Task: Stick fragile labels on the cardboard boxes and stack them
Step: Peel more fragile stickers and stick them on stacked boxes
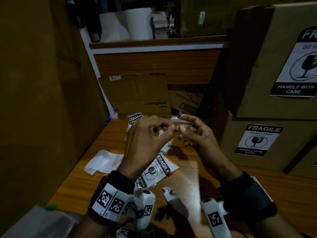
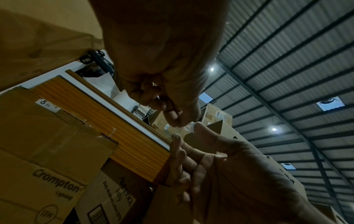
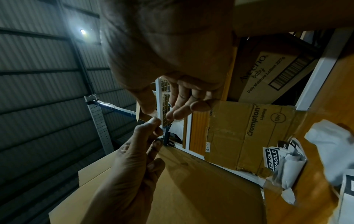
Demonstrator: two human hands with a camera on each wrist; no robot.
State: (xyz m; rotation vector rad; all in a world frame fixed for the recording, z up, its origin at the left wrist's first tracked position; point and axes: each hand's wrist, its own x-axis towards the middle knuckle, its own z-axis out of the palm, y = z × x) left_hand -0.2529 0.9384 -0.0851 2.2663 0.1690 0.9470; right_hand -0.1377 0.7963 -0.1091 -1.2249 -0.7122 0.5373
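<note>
White paper scrap (image 3: 155, 117) pinched between left hand (image 1: 147, 140) and right hand (image 1: 195, 134).

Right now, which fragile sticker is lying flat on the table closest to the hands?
The loose fragile label lying face-up just below the left hand. The others are stuck on the stacked boxes or piled further back.

Two stacked boxes (image 1: 267, 145) at right on the surface (image 1: 214, 182), each with a fragile label on its near face. Flattened carton (image 1: 137, 95) upright at the back, a small pile of labels (image 1: 135, 119) just before it. Loose label (image 1: 157, 169) lying mid-surface — backing sheet (image 1: 99, 162) to its left. Shelf (image 1: 157, 43) above and behind, paper rolls (image 1: 127, 24) on it.
</note>
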